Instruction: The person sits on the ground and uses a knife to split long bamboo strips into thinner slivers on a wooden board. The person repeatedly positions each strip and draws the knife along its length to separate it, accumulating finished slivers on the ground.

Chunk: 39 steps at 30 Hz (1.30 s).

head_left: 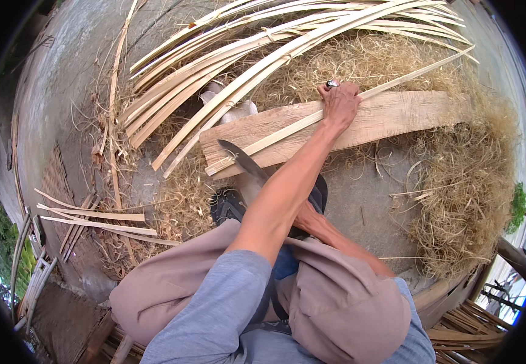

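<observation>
My left hand point(340, 104) is closed on a long, pale split-wood strip point(287, 131), which lies along a wide wooden board point(396, 118). A small dark and silvery thing point(332, 84) shows at its fingers, too small to name. My left forearm crosses over my right one. Behind it my right hand point(304, 213) is mostly hidden, its fingers out of sight. A broad dark knife blade point(244, 159) runs out from there, in line with that hand, its handle hidden. The blade's tip part lies over the strip near the board's left end.
Several long pale strips point(263, 45) lie fanned beyond the board. Curly shavings point(463, 188) heap up at the right and under the strips. Short strips point(102, 218) lie at the left. A dark shoe point(226, 205) stands below the board, near my knees.
</observation>
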Available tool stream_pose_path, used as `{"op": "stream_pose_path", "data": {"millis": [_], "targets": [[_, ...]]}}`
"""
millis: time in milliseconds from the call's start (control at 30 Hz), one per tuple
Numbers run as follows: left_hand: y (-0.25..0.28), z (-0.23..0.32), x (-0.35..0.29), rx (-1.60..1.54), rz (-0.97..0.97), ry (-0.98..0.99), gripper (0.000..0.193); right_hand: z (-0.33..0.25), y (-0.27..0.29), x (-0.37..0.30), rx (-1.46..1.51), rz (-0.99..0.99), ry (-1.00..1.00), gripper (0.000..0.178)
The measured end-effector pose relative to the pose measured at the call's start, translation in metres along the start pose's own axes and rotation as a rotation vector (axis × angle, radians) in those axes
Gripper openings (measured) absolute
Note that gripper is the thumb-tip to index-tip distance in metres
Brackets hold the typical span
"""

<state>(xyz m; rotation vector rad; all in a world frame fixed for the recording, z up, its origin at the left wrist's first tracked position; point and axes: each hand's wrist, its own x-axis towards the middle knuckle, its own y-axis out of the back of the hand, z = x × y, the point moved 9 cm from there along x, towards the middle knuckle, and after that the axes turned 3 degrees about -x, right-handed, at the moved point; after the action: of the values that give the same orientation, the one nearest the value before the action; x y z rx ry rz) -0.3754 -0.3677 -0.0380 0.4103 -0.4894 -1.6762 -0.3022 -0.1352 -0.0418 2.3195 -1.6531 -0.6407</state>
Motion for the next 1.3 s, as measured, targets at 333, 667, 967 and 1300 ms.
{"op": "stream_pose_path", "data": {"millis": [333, 667, 967, 1300], "targets": [[0.005, -0.002, -0.001, 0.015, 0.132, -0.078, 0.022, 0.001, 0.009, -0.002, 0.033, -0.122, 0.038, 0.047], [0.022, -0.012, 0.000, 0.027, 0.077, -0.001, 0.028, 0.005, -0.024, -0.008, -0.068, -0.181, 0.249, 0.039], [0.041, -0.013, -0.079, 0.520, 0.172, -0.181, 0.099, 0.020, 0.029, 0.003, 0.073, -0.019, -0.225, 0.031], [-0.004, 0.013, -0.037, 0.536, -0.071, -0.308, 0.150, 0.010, 0.025, 0.009, 0.083, -0.034, -0.072, 0.057]]}}
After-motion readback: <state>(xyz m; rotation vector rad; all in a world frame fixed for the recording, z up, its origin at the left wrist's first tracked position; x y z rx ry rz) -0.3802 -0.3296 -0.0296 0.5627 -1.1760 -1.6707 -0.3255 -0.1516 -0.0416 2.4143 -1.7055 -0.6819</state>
